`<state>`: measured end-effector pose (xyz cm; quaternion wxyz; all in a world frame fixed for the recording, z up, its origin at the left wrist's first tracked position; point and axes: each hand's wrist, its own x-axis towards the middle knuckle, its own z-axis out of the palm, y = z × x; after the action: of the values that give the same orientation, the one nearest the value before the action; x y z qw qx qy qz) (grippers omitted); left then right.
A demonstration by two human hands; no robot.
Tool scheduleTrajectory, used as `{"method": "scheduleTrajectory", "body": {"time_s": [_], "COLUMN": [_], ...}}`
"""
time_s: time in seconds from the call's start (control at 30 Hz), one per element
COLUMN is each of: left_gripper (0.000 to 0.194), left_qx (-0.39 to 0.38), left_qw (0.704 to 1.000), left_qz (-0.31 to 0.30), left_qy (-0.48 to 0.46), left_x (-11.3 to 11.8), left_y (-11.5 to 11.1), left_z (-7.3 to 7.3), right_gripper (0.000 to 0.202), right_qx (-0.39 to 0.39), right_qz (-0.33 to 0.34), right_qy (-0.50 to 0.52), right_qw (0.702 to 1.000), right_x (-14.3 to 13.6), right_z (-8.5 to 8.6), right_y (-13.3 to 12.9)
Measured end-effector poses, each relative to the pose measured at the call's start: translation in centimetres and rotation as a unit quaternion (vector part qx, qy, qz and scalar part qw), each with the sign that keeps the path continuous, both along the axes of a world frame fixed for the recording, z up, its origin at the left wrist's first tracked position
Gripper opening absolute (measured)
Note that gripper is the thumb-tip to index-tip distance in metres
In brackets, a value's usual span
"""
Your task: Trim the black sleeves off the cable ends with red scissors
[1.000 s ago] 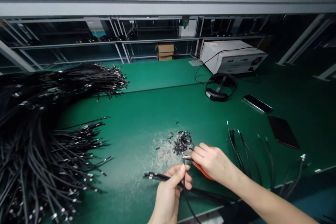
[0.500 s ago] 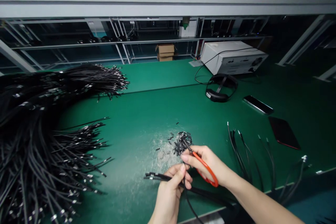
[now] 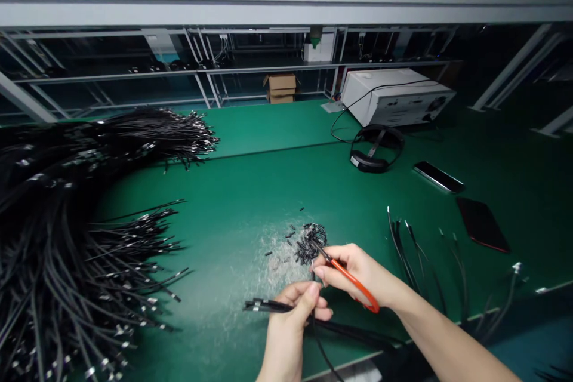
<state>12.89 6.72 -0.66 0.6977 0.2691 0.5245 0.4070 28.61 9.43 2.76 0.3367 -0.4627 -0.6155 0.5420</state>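
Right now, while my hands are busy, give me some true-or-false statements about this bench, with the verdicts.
1. The right hand holds an orange-handled tool. True.
2. The left hand holds black cables. True.
3. The black headset lies left of the big cable heap. False: it lies to the right of the heap.
4. The silver-edged phone lies right of the headset. True.
5. The short black pieces lie to the right of the phone. False: they lie to its left, near the hands.
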Motion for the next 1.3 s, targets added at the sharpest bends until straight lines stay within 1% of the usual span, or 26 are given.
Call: {"method": "scheduleTrajectory", "body": {"time_s": [0.27,0.33,0.4,0.47,0.57,0.63,0.67,0.7,0.73,0.77,0.8,0.87,0.93,0.97,1.03,1.1,1.17,1.3], "left_gripper": [0.026,0.025,0.024,0.023,0.023,0.022,0.021,0.020,0.019,0.018,0.018,0.016,0.017,0.017,0.017,0.017,0.016,0.018], "left_qx": [-0.008,-0.008,-0.001,0.011,0.020,0.017,0.015,0.015,0.015,0.014,0.012,0.006,0.003,0.003,0.007,0.009,0.013,0.012], "left_qw": [0.999,0.999,0.998,0.996,0.992,0.991,0.991,0.991,0.991,0.991,0.991,0.990,0.989,0.988,0.987,0.987,0.986,0.986], "left_qz": [-0.011,-0.017,-0.027,-0.040,-0.053,-0.055,-0.055,-0.055,-0.054,-0.052,-0.049,-0.043,-0.040,-0.044,-0.055,-0.062,-0.067,-0.080], "left_qy": [-0.048,-0.049,-0.060,-0.081,-0.110,-0.119,-0.121,-0.121,-0.122,-0.124,-0.126,-0.134,-0.143,-0.147,-0.151,-0.151,-0.150,-0.149], "left_x": [0.0,0.0,0.0,0.0,0.1,0.2,0.2,0.2,0.2,0.2,0.2,0.1,0.0,-0.1,-0.1,-0.2,-0.2,-0.1], "left_y": [0.0,0.0,0.0,0.0,0.1,0.0,0.0,0.0,-0.1,-0.1,-0.1,-0.1,-0.1,-0.1,0.0,-0.1,-0.1,0.0], "left_z": [0.6,0.8,1.0,1.2,1.6,1.7,1.7,1.8,1.8,1.8,1.8,1.7,1.6,1.5,1.3,1.2,1.1,1.2], "right_gripper": [0.024,0.023,0.021,0.022,0.028,0.031,0.031,0.029,0.026,0.023,0.019,0.014,0.012,0.012,0.013,0.015,0.016,0.016], "right_qx": [0.074,0.085,0.068,0.023,-0.042,-0.052,-0.036,-0.005,0.043,0.104,0.167,0.265,0.316,0.332,0.363,0.393,0.415,0.429], "right_qz": [0.019,0.020,0.023,0.023,-0.019,-0.048,-0.054,-0.057,-0.056,-0.057,-0.059,-0.052,-0.029,-0.016,0.005,0.012,0.016,0.030], "right_qy": [-0.075,-0.074,-0.048,-0.014,0.017,0.011,-0.005,-0.031,-0.070,-0.120,-0.179,-0.303,-0.407,-0.443,-0.488,-0.507,-0.515,-0.526], "right_qw": [0.994,0.993,0.996,0.999,0.999,0.997,0.998,0.998,0.995,0.986,0.968,0.914,0.857,0.833,0.794,0.767,0.750,0.734], "right_x": [0.4,0.4,0.5,0.5,0.4,0.3,0.2,0.2,0.2,0.3,0.3,0.5,0.8,0.9,1.2,1.4,1.6,1.8], "right_z": [1.6,1.8,1.6,1.1,0.1,-0.3,-0.3,-0.2,-0.1,0.0,0.0,0.0,-0.3,-0.4,-0.7,-0.7,-0.6,-0.2], "right_y": [0.0,0.0,-0.1,-0.2,-0.3,-0.4,-0.4,-0.5,-0.7,-0.8,-1.0,-1.4,-1.8,-2.0,-2.2,-2.3,-2.2,-2.0]}}
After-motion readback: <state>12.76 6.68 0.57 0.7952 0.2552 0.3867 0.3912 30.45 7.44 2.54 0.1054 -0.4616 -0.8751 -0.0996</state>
